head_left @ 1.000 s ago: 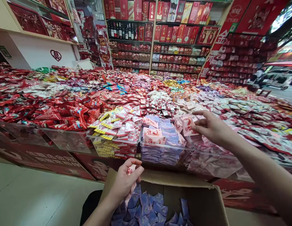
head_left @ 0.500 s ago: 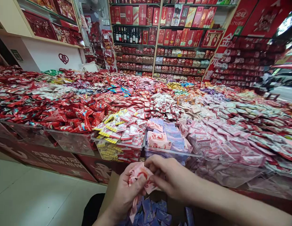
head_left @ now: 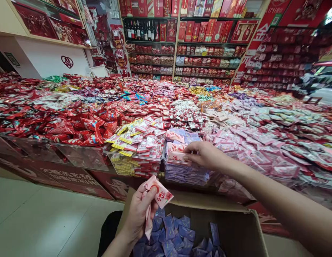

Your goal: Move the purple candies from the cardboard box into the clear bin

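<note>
My left hand (head_left: 143, 208) is closed around several pink candy packets (head_left: 161, 193), over the near left edge of an open cardboard box (head_left: 227, 205). Inside that box lie many small purple packets (head_left: 179, 232). Farther forward, my right hand (head_left: 199, 154) reaches into a clear plastic bin (head_left: 168, 165) of pink and purple packets. Its fingers and thumb pinch a pink candy packet (head_left: 176, 156) at the bin's front. Purple packets (head_left: 186, 173) show stacked through the bin's front wall.
Left of that bin stands a bin of yellow and white packets (head_left: 139, 142); red packets (head_left: 85, 130) lie beyond it. Light pink packets (head_left: 251, 150) are heaped to the right. Shelves with boxes and bottles (head_left: 141, 32) line the back. Tiled floor (head_left: 61, 217) is at left.
My right hand has left the packets in my left hand and moved forward to the bin. The left hand keeps its packets. The view has tilted down, showing more of the box.
</note>
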### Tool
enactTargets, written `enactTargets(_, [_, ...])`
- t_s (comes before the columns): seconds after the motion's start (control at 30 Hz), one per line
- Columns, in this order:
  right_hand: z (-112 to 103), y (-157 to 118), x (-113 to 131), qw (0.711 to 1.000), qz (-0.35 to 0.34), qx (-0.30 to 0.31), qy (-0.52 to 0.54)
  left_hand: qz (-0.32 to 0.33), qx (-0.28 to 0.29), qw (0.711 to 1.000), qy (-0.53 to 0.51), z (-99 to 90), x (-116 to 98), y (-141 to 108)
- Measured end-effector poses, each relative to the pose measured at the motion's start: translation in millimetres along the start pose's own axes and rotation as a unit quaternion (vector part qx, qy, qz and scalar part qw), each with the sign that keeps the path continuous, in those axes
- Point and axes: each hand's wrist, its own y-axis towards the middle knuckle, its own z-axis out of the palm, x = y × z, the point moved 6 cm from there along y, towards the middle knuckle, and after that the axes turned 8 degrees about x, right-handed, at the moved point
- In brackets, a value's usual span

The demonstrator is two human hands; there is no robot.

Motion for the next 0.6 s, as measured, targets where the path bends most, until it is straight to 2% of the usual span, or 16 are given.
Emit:
enactTargets(0.27, [-39.2,-14.6,-20.9,0.997,0.011,-0.061,0.050,0.006,0.003,1.000,0.004,-7.2,-0.7,1.2])
enactTargets(0.37, [-46.6,-26.5,-28.7,0.995,0.021,-0.079,0.053,-0.001,0.012,1.000,0.013,-6.7,0.8,2.0])
enactTargets(0.5, [-31.7,-43.0,-16.1,0.992,0.019,-0.075,0.101,-0.011,0.017,1.000,0.015,1.3,3.4,1.8])
enactTargets(0.6, [6.3,-51.4,7.3,0.975,0.011,-0.028,0.219,-0.010,0.026,1.000,0.005,13.8,5.5,0.3])
